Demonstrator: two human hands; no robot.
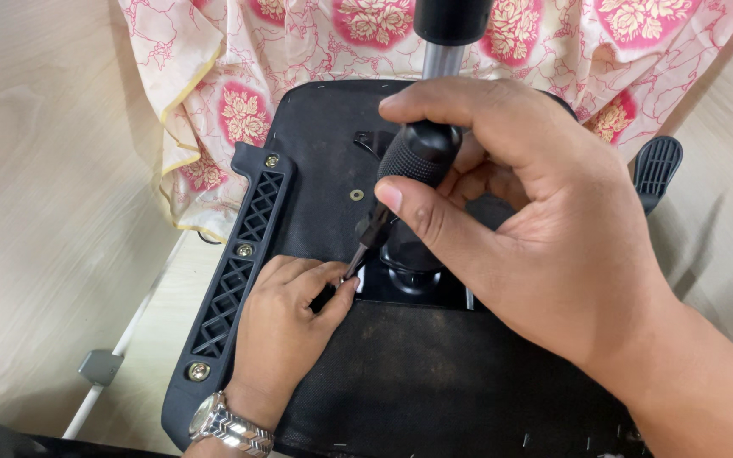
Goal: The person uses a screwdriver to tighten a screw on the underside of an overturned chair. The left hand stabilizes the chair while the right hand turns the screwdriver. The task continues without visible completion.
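The screwdriver [400, 182] slants down and leftward, tip at the upturned black chair seat [468, 382] near its middle. The right hand [536, 229] wraps its handle; left hand [286, 318] fingers pinch the tip. Flowered cloth [239, 76] lies beyond.

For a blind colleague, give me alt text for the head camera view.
A right hand grips a black-handled screwdriver, its tip steadied by left hand fingers against the black underside of an upturned chair seat. A lattice armrest bracket sits left; floral cloth lies behind.

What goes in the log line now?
right hand: grips black-handled screwdriver | left hand: steadies tip | black upturned chair seat
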